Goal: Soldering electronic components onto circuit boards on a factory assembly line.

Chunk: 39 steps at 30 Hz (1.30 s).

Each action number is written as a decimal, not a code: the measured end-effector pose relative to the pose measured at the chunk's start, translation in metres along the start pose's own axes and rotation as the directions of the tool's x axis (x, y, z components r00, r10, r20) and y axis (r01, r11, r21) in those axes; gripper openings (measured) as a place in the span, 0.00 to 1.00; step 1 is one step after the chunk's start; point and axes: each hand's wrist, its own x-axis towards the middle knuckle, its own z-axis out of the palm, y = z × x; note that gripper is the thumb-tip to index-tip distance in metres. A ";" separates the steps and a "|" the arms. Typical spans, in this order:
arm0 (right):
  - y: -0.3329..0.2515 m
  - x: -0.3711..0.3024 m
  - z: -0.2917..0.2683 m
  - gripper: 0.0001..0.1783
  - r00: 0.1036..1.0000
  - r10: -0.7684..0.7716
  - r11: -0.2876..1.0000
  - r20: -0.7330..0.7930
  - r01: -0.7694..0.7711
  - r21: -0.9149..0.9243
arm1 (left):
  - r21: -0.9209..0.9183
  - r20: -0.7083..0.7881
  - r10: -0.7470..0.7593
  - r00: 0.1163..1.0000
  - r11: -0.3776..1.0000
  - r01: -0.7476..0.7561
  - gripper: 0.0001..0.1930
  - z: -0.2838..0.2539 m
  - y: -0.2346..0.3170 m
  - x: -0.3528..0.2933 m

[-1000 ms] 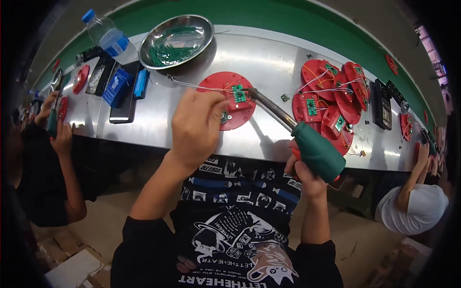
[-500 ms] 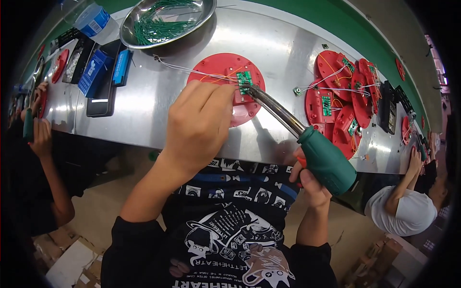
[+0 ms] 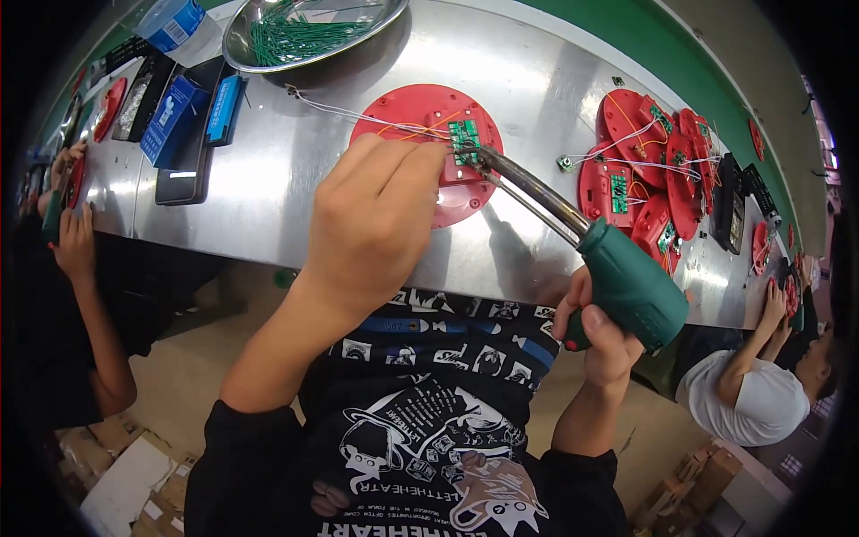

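One green soldering gun (image 3: 637, 282) sits wrapped in the right hand (image 3: 613, 353), tip right at the green circuit board (image 3: 463, 139) on a red disc (image 3: 474, 204), which lies on the shiny surface (image 3: 537, 98) near a metal bowl (image 3: 340, 61). Left hand (image 3: 371, 219) is curled by the board's left side, can't tell what it's pinching, if anything.

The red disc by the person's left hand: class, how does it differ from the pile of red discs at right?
The red disc lies singly; the pile of red discs has several overlapping, some tilted. The left hand partly hides the red disc, and the soldering tool reaches over it; neither covers the pile. Both are red with green circuit boards.
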 end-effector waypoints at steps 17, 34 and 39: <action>0.006 -0.001 -0.006 0.29 0.983 -0.170 0.985 0.067 0.171 -0.013 | 0.032 -0.011 -0.036 0.999 0.999 0.036 0.08 0.000 0.003 0.002; 0.016 -0.011 0.004 0.27 0.972 -0.233 0.965 0.033 0.235 -0.117 | 0.055 -0.014 -0.048 0.999 0.997 0.049 0.09 0.003 0.002 -0.001; 0.014 -0.010 0.002 0.26 0.975 -0.202 0.969 0.090 0.212 -0.126 | 0.037 0.003 -0.037 0.999 0.999 0.037 0.12 0.001 0.000 -0.002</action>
